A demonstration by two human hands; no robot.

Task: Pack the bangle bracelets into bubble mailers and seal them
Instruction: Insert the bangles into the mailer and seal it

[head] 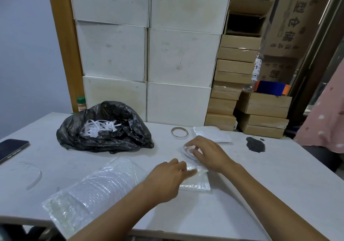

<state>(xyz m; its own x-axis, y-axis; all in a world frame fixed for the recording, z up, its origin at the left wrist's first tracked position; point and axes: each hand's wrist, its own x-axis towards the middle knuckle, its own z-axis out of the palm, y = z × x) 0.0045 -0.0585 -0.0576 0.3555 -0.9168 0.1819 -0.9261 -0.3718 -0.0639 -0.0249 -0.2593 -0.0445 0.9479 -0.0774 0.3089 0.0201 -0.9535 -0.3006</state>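
Behind right hand [206, 153] curled on bangle [189, 150]: spare bangle [179, 132], mailers [212, 133]; left hand [171, 175] flat, empty.

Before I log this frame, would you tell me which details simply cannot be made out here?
- Head view: the bangle is mostly covered by the right hand; its grip is unclear.
- The small mailer: its opening lies under the left hand.
- The phone is cut by the left edge.

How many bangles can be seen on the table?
2: one bangle lies free near the boxes; another bangle sits under the right hand, partly hidden. More may be inside mailers.
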